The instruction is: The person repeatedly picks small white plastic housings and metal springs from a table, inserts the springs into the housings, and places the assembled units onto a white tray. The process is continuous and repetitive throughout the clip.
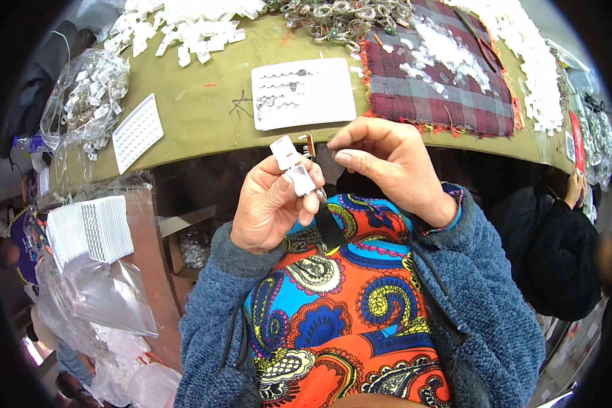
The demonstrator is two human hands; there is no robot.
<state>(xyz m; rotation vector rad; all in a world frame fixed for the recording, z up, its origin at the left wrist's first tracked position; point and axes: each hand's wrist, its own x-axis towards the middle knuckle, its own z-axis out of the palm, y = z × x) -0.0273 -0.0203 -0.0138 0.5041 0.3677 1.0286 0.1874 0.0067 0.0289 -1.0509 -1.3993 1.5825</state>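
Observation:
My left hand (265,204) grips a small white plastic casing (289,154) that stands unfolded into two parts between thumb and fingers. Beside the casing, at the same fingertips, is a small orange-brown circuit board (310,145) with a dark coil-like part. My right hand (401,166) hovers just to the right, thumb and forefinger brought together. A tiny dark bit seems to show at its fingertips, too small to name. Both hands are above my lap at the table's near edge. Just beyond them lies a white sheet (306,115) with wavy rows.
White plastic pieces (207,42) are heaped at the back of the green table (204,122). Wire bundles (347,17) and a plaid cloth (449,102) with clear bits lie right of them. At left are a bag of parts (92,95) and stacked white sheets (68,234). Someone in black (557,251) sits right.

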